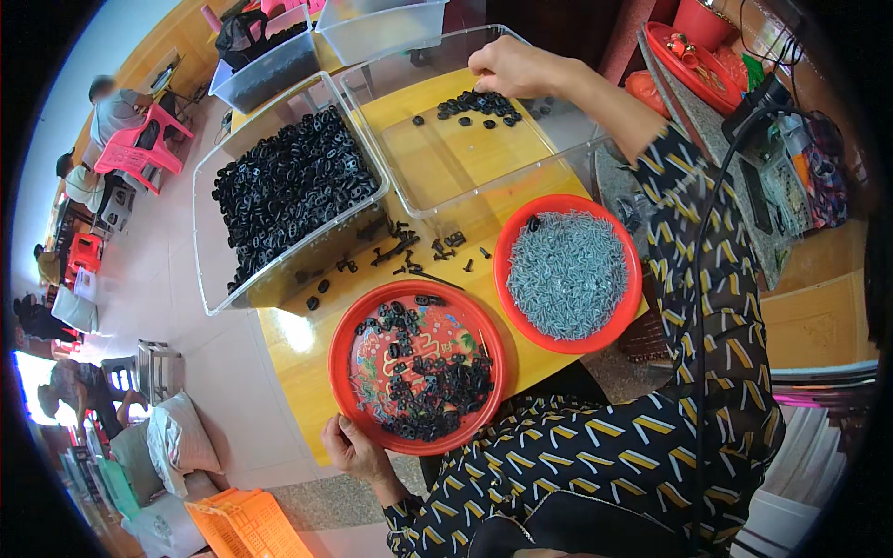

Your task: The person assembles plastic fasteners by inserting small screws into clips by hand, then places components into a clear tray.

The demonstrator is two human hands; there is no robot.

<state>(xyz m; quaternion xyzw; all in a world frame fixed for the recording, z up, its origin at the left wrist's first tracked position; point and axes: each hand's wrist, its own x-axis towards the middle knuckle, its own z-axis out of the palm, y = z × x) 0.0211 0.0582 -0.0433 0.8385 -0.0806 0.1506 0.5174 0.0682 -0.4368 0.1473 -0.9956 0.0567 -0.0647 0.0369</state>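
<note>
My left hand (357,452) grips the near-left rim of a round red tray (339,358), thumb on the edge. Small black plastic parts (446,386) lie scattered over the tray's printed bottom. Stretched far forward, my right hand (517,69) is over a clear plastic bin (446,200), its fingers curled together; whatever they hold is hidden. Below that hand, a loose group of similar black parts (479,107) rests in the bin. To its left stands another clear bin (279,279) heaped with black parts (293,186). A red bowl (502,270) full of silvery screws (567,274) sits at the right.
Loose black pieces (400,246) lie on the yellow table (298,372) between bins and tray. More clear bins (381,33) stand beyond. A stone-topped counter (693,139) with a red tray is at the right. An orange crate (246,525) is at lower left; people sit farther off.
</note>
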